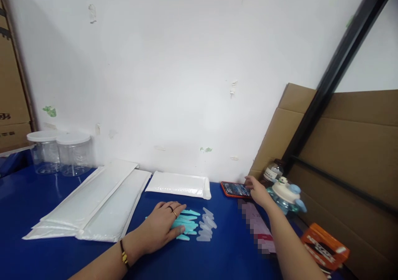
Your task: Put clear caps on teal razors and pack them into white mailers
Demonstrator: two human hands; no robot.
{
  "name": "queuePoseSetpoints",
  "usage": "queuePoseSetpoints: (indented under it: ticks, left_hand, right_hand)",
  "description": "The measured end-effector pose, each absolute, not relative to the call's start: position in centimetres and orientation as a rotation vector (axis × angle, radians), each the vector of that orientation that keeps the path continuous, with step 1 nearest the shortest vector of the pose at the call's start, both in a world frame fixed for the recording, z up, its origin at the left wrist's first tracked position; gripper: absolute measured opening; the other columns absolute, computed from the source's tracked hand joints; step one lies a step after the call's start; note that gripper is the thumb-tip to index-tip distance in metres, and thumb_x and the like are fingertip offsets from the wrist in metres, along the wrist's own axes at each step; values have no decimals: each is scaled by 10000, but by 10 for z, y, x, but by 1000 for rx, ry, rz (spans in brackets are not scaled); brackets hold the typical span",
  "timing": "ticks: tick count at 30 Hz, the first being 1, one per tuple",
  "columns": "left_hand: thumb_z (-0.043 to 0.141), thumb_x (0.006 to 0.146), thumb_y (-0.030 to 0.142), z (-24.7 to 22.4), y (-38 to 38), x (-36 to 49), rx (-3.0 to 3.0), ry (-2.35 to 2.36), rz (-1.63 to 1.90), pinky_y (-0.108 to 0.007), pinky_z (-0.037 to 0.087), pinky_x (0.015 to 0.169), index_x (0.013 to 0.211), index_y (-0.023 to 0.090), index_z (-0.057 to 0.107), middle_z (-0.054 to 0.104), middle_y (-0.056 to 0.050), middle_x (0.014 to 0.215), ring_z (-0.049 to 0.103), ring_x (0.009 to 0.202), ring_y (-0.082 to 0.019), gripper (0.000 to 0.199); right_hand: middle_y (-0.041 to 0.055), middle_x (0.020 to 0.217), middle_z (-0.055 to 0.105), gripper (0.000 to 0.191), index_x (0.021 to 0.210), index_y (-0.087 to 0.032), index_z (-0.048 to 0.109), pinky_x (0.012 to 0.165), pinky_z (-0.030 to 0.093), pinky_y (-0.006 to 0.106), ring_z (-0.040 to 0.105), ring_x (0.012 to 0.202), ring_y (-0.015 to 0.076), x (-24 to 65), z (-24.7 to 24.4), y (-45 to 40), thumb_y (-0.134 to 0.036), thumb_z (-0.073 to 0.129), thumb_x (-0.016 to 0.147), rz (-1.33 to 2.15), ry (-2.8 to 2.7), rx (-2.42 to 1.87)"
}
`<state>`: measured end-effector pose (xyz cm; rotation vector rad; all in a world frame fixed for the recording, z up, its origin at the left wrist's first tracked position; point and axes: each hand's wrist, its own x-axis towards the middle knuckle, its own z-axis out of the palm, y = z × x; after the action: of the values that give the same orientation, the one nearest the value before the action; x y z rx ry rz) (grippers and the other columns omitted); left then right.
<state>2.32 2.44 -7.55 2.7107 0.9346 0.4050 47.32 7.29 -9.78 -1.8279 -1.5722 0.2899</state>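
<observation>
My left hand rests palm down over a group of turquoise plastic pieces, its fingers partly spread. Right beside them lie several translucent white pieces in a loose column. At the right, my right hand reaches to a phone with an orange-red edge, fingertips at the right end of its lit screen. Behind the turquoise pieces is a white padded packet. More white padded envelopes lie stacked and overlapping to the left.
Two clear jars with white lids stand at the back left. On the right are a brown bottle, a teal bottle with a cream lid, an orange box and a pink packet. Cardboard leans behind a black post.
</observation>
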Motion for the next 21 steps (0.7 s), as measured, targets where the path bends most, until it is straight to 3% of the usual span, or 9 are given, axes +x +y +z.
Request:
queuePoseSetpoints:
  ticks: [13,21]
  left_hand:
    - [303,893,544,-81,29,23,2695,945,419,-431,277,1017,1363,287,333,472,-66,1319,402,1215,-256,536]
    - [306,891,546,-80,29,23,2688,947,409,-438,277,1018,1368,290,327,467,-64,1326,398,1220,-261,542]
  right_hand:
    - [88,1090,559,629,1154,-179,432,674,454,195,626,758,113,462,-82,60,65,327,583,204,-1617,-1946]
    - [104,1107,540,657,1203,-169,413,699,447,201,616,787,117,464,-85,61,70,325,598,168,-1663,-1980]
